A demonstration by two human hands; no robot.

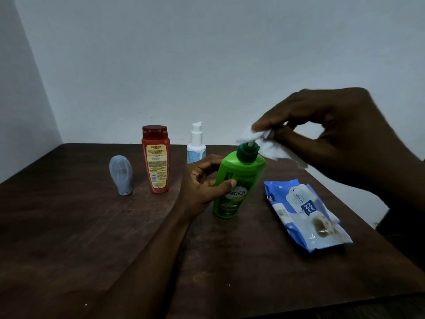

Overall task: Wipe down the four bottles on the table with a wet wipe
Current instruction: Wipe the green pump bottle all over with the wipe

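I am steadying the glossy green bottle [236, 187] mid-tabletop [92, 238], my left hand [202, 180] curling its fingers round the smooth plastic body. My right hand [340, 134] is pinching a crumpled white wet wipe [269, 148] against the pump top [247, 150]. Next, I judge, the wipe is needing to travel down the rounded sides.

Left grip [204, 183], forearm stretched forward, curls fingers and thumb in a clasp; right grip [333, 134], raised higher, pinches thumb against forefinger.
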